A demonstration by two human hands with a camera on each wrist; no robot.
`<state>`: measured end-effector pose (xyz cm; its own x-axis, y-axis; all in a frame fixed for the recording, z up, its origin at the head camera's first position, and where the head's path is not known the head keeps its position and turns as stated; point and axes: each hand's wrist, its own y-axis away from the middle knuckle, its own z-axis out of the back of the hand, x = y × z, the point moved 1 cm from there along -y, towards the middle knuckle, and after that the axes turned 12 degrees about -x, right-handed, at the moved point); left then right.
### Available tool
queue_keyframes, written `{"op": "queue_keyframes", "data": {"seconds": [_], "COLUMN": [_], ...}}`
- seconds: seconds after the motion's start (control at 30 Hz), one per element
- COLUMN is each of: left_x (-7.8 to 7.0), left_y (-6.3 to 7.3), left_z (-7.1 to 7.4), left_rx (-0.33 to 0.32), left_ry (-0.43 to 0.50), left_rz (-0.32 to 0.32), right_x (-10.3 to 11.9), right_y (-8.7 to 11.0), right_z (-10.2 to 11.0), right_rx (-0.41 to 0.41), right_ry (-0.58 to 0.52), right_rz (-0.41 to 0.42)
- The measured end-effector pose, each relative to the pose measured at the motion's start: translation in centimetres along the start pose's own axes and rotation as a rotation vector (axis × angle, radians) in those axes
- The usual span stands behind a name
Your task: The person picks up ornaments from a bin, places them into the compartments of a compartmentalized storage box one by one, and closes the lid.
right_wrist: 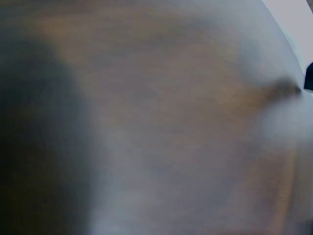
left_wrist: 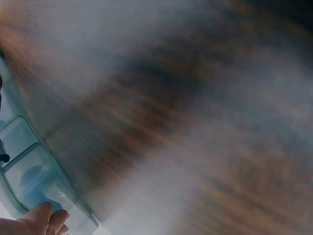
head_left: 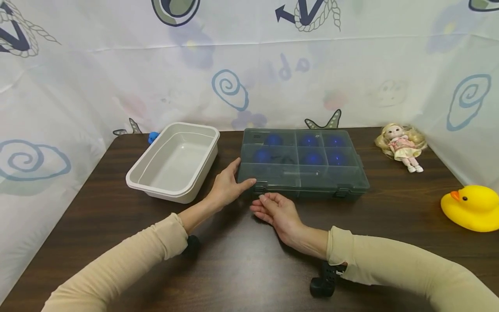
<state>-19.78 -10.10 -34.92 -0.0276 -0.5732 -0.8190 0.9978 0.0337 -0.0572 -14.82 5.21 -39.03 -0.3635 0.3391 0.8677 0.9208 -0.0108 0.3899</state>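
A dark green translucent compartment box lies with its lid down at the middle back of the table. Several round blue shapes show through the lid in the back compartments; their kind is unclear. My left hand is at the box's front left corner, fingers extended along its side and thumb over the front edge. The left wrist view shows that hand's fingers against the box. By the front left latch my right hand has loosely bent fingers, with nothing visible in them. The right wrist view is blurred and shows no hand.
Left of the box stands a whitish plastic basin. Behind its far left corner, a small blue object is partly hidden. A doll lies at the back right, and a yellow toy duck sits at the right edge. A patterned curtain closes the back.
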Motion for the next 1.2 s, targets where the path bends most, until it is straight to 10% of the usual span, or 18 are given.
{"op": "queue_keyframes", "data": {"seconds": [0.73,0.97,1.2], "left_x": [-0.1,-2.7,-7.3], "left_y": [0.0,-0.7,-1.0], "left_z": [-0.4,-0.7,-6.2], "left_rx": [0.032,-0.099,0.201], "left_ry": [-0.057,0.109,0.156], "left_rz": [-0.019,-0.313,-0.428], "right_x": [0.8,2.0,3.2], "right_y": [-0.8,0.1,0.8], "right_z": [1.0,5.4,9.5], "right_rx": [0.107,0.2,0.206], "right_ry": [0.196,0.267,0.264], "right_rz": [-0.063,-0.043,-0.013]}}
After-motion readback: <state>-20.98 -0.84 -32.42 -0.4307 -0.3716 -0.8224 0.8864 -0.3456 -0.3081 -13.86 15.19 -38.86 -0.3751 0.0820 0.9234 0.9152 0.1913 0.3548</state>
